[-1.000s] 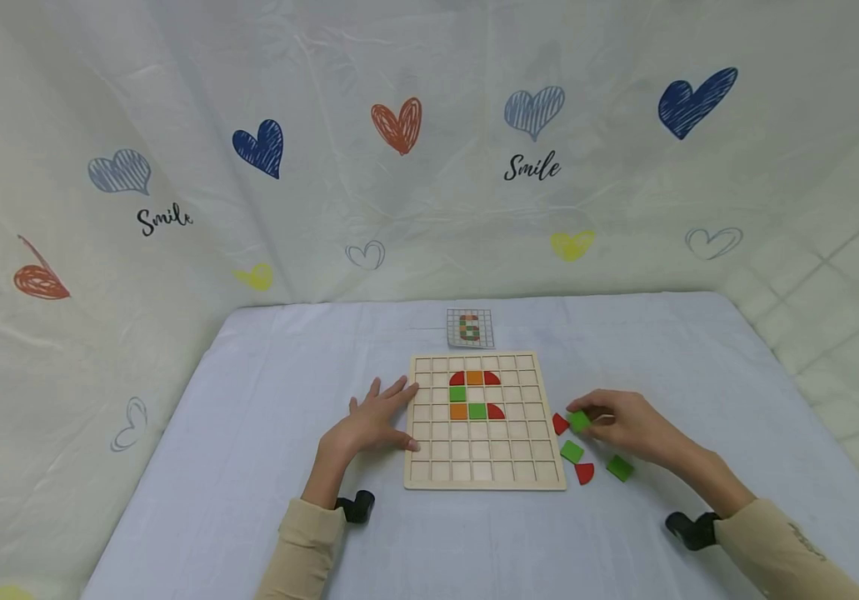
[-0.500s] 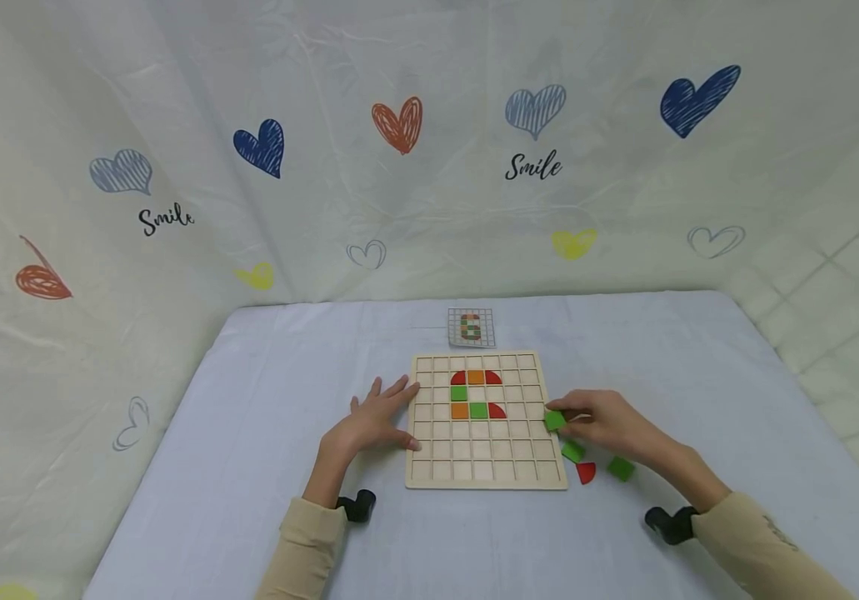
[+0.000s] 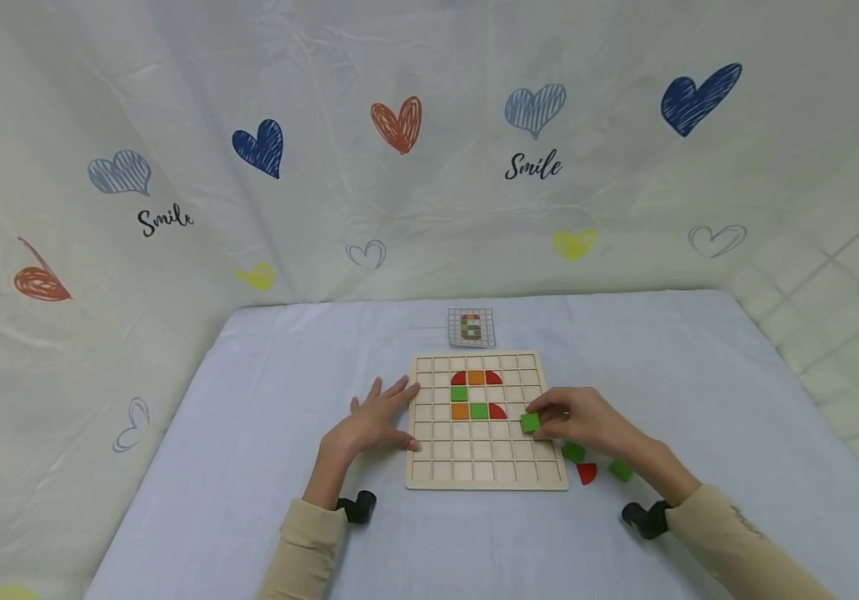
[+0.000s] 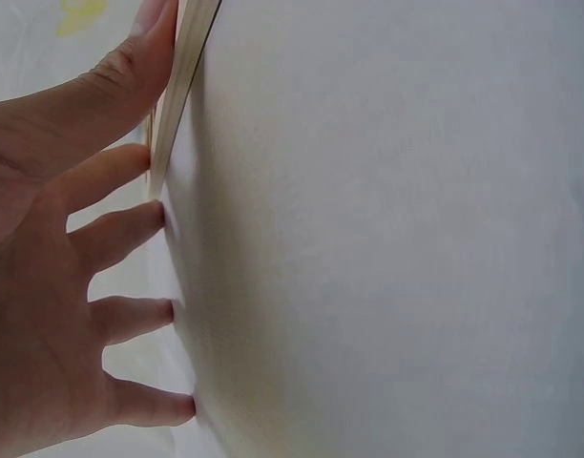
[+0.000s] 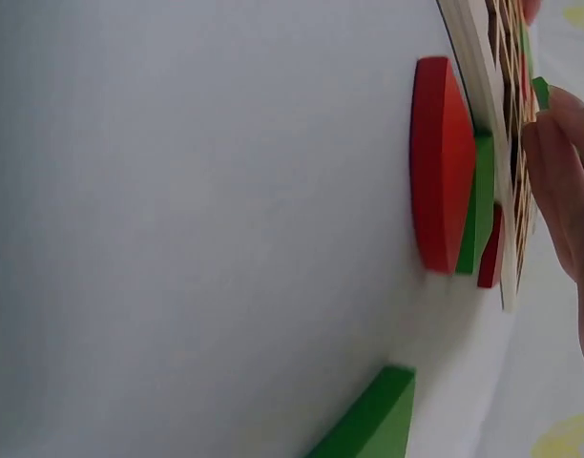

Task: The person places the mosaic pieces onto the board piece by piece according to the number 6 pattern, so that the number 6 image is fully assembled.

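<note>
A wooden grid board point(image 3: 481, 472) lies on the table. In its upper middle sit red quarter-round tiles point(image 3: 497, 411), orange square tiles point(image 3: 476, 377) and green square tiles point(image 3: 478, 411), forming a partial figure. My left hand point(image 3: 369, 423) is spread at the board's left side, thumb and index finger touching its edge. With thumb and fingers my right hand point(image 3: 586, 419) pinches a green square tile point(image 3: 530, 423) over the board's right columns. Whether that tile touches the board cannot be told. The left wrist view shows the thumb point(image 4: 130, 72) against the board's side.
Right of the board lie a loose green tile point(image 3: 573, 452), a red quarter-round point(image 3: 586, 473) and another green tile point(image 3: 621, 470). The right wrist view shows a second red piece point(image 5: 492, 250) against the board. Behind the board lies a gridded pattern card point(image 3: 471, 327).
My right hand has carried the green square tile leftward, from the table beside the board to over its right columns. My left hand has stayed in place.
</note>
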The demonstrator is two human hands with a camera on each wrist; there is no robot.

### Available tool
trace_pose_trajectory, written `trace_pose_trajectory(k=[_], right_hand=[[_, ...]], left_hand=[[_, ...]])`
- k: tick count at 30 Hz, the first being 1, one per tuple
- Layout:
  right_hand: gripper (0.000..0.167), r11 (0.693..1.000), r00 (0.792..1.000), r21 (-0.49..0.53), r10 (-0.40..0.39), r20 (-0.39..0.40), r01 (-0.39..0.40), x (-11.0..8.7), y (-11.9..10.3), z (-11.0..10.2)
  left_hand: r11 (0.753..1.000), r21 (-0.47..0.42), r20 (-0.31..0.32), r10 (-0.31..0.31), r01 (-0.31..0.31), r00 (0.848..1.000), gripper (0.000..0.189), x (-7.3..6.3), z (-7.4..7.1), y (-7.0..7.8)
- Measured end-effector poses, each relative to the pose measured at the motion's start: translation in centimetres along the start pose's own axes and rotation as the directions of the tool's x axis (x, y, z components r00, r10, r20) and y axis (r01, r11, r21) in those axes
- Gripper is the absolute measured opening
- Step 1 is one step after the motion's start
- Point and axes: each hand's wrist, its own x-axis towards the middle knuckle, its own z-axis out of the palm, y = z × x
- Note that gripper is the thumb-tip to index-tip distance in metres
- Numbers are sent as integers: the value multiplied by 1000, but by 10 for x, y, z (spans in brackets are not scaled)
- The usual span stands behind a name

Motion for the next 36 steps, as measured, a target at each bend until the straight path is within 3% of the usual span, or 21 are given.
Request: trace_pose_trajectory(k=[18, 36], right_hand=[[28, 997, 997, -22, -71, 39, 72, 19, -14, 21], [25, 972, 989, -182, -146, 16, 147, 29, -24, 34]], left_hand=[[1000, -19, -8, 9, -10, 1000, 99, -1, 1, -1], [1000, -5, -5, -1, 1, 1000, 99, 1, 0, -1]])
